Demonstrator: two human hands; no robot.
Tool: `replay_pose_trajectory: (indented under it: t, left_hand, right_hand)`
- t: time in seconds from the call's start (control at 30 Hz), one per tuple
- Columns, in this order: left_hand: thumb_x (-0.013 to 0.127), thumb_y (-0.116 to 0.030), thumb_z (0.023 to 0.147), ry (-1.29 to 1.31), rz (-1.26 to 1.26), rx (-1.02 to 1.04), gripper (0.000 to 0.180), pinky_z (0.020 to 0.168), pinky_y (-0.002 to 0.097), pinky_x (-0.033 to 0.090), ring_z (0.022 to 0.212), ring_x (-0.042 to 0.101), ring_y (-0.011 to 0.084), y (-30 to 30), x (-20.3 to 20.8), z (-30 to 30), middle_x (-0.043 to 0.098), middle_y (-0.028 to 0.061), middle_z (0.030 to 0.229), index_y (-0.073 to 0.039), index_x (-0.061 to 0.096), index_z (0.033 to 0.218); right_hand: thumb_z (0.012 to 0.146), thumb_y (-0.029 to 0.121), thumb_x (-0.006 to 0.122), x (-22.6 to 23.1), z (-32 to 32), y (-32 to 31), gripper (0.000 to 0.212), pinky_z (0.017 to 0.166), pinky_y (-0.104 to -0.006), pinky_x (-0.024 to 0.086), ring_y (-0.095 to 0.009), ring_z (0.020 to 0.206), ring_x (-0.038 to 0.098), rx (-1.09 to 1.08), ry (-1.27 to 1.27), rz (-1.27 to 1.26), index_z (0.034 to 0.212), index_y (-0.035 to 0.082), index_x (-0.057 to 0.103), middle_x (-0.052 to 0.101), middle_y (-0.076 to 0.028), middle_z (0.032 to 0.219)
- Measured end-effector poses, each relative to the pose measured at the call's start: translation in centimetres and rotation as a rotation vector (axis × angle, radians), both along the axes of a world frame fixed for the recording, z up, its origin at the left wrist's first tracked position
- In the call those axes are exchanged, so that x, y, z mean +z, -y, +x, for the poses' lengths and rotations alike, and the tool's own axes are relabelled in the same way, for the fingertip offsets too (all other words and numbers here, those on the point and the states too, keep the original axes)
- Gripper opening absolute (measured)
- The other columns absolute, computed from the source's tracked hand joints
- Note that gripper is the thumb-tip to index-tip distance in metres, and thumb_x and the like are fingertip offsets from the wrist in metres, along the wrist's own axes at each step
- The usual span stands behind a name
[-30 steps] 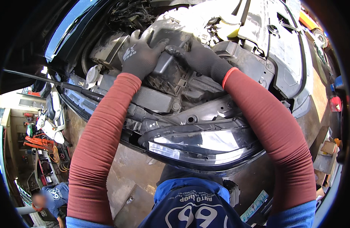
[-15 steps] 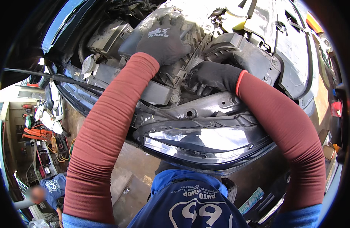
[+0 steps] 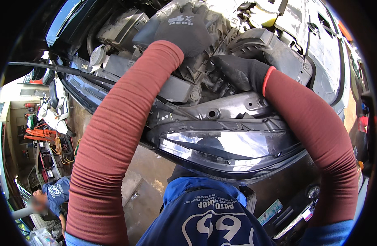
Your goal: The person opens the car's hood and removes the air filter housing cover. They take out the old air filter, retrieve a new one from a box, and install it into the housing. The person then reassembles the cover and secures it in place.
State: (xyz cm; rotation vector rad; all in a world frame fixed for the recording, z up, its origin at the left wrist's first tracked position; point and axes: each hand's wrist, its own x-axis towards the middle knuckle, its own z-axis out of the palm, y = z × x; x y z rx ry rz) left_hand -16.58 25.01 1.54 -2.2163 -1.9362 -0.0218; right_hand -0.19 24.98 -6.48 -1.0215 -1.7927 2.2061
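My left hand (image 3: pixel 184 32), in a dark work glove, lies palm down with spread fingers on a black plastic housing (image 3: pixel 217 39) in the engine bay. The housing looks like an air filter box. Close beside it, my right hand (image 3: pixel 240 73), in a black glove with a red cuff, reaches down behind the headlight with its fingers curled. Their tips are hidden among dark fittings (image 3: pixel 216 85), so I cannot see what they grip. Nearest me, below both hands, run the metal front panel (image 3: pixel 233 107) and the clear headlight (image 3: pixel 221 143).
A hood prop rod (image 3: pixel 37 64) crosses at the left. Near it are a white-capped filler neck (image 3: pixel 97 56) and a black box (image 3: pixel 122 30). A black curved cover (image 3: pixel 274 51) flanks my right hand. Another person (image 3: pixel 55 199) is at the lower left, with a white motorcycle (image 3: pixel 57 108) beyond.
My right hand has tilted and shifted slightly right, with its fingers still curled by the fittings. My left hand stays spread on the housing. The whole view has shifted a little.
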Motion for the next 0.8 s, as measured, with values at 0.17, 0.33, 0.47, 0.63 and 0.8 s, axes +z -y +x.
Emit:
replay_pose_trajectory:
  t: [0.17,0.33,0.47,0.63,0.8]
  left_hand:
    - [0.06,-0.058,0.093,-0.013,0.042,-0.021,0.083,0.116,0.0549,0.042,0.146,0.045,0.0396,-0.5,-0.6,-0.4,0.037,0.0188,0.165,-0.017,0.036,0.162]
    - [0.061,-0.057,0.093,0.046,0.079,-0.079,0.078,0.113,0.0552,0.045,0.14,0.053,0.038,-0.7,-0.8,-0.6,0.052,0.0181,0.155,-0.016,0.044,0.157]
    - [0.061,-0.054,0.093,0.134,-0.029,-0.062,0.079,0.117,0.0533,0.04,0.144,0.046,0.0414,-0.3,0.1,-0.8,0.042,0.0231,0.159,-0.01,0.042,0.157]
    - [0.059,-0.053,0.095,0.106,-0.079,-0.085,0.081,0.119,0.0524,0.037,0.146,0.042,0.0438,0.5,1.4,-0.5,0.036,0.0258,0.163,-0.006,0.039,0.158]
    - [0.058,-0.053,0.096,0.088,0.008,-0.061,0.08,0.12,0.0544,0.035,0.148,0.04,0.0424,1.9,1.5,0.3,0.038,0.0247,0.162,-0.006,0.039,0.158]
  right_hand:
    - [0.104,0.021,0.049,0.0,0.3,0.6,0.03,0.06,-0.0345,0.062,-0.022,0.071,0.071,-0.007,-0.009,-0.199,0.122,-0.001,0.062,0.07,-0.014,0.101]
    - [0.109,0.028,0.044,-0.8,-0.4,0.2,0.037,0.064,-0.0366,0.064,-0.021,0.08,0.071,-0.041,0.025,-0.202,0.126,0.001,0.062,0.069,-0.012,0.098]
    - [0.108,0.024,0.048,-1.0,-0.5,-0.4,0.032,0.063,-0.037,0.062,-0.022,0.078,0.071,0.036,0.02,-0.418,0.117,-0.001,0.066,0.069,-0.013,0.09]
    - [0.106,0.021,0.053,-1.5,0.7,-0.7,0.027,0.066,-0.035,0.06,-0.023,0.08,0.074,0.012,0.187,-0.24,0.107,-0.001,0.068,0.073,-0.014,0.091]
    - [0.103,0.018,0.055,-1.6,1.1,-1.6,0.023,0.067,-0.033,0.062,-0.022,0.082,0.076,0.359,0.331,0.284,0.109,0.001,0.07,0.074,-0.01,0.093]
